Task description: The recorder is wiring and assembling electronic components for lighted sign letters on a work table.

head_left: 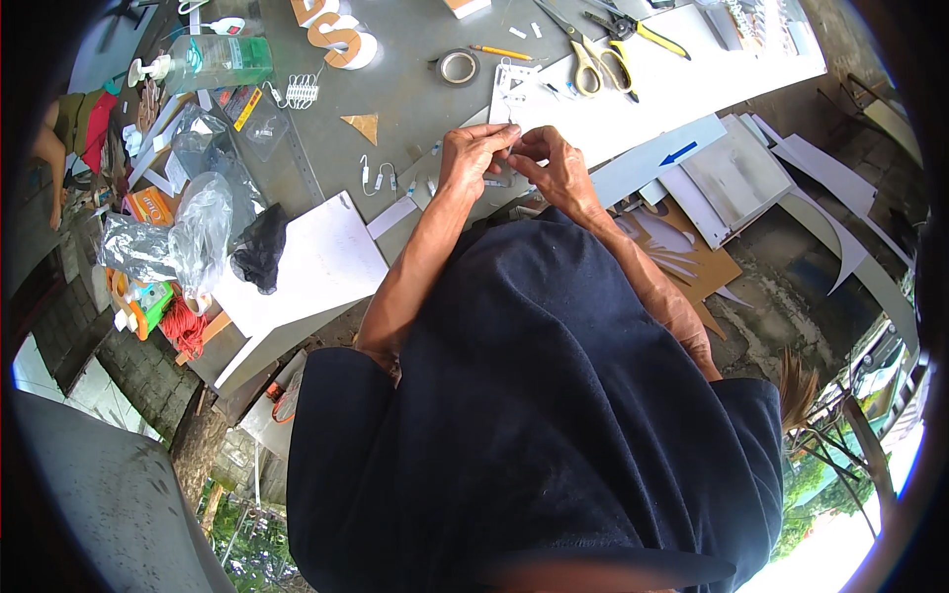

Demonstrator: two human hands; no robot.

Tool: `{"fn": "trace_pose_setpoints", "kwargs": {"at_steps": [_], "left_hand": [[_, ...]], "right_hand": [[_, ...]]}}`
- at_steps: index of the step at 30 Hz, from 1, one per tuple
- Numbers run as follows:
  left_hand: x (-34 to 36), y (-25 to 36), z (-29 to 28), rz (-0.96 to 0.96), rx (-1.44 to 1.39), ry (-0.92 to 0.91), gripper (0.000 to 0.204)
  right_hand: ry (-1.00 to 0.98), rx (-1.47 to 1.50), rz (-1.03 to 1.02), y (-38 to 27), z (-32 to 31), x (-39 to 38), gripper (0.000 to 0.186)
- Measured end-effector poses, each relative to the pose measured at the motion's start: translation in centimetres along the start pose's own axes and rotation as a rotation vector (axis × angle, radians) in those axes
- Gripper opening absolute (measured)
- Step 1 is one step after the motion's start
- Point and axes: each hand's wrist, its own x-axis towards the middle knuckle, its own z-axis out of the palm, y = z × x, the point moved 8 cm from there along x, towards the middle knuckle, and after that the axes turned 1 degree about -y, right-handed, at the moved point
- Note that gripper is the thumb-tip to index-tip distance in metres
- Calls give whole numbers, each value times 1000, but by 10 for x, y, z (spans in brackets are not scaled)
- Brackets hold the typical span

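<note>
My left hand and my right hand meet over the near edge of the grey table, fingertips pinched together. Between them is something small and dark that I cannot make out. Just beyond lies a white piece with small modules and thin wires. Left of my left hand, a short string of small white wired modules rests on the table. Scissors with yellow handles lie open beyond my right hand, on a white sheet.
A tape roll, a pencil and yellow-black pliers lie further back. A pump bottle of green liquid lies at the far left, above plastic bags. Cut boards are stacked at the right.
</note>
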Motion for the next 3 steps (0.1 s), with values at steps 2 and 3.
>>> {"fn": "trace_pose_setpoints", "kwargs": {"at_steps": [2,3], "left_hand": [[-3,3,3,25,123,95,35],[-4,2,4,-17,192,118,38]], "right_hand": [[-33,82,113,12,2,3,49],[-68,160,222,21,2,6,51]]}}
